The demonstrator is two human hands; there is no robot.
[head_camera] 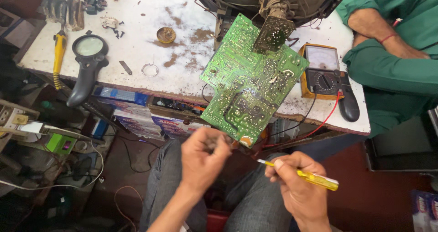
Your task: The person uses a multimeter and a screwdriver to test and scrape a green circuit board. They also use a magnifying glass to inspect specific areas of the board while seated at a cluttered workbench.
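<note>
Left hand [204, 155] at 6 o'clock, fingers curled shut, pinching something small and blurred just below the board [250, 81]; can't tell what. Right hand [299, 186] at 5 o'clock grips a yellow screwdriver [306, 176], tip toward the board's lower corner. Board leans off the table [137, 31] edge; multimeter [320, 71] at 3 o'clock.

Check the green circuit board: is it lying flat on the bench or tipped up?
Tipped up. The green circuit board leans solder side up, its lower corner hanging past the bench edge toward the left hand.
</note>
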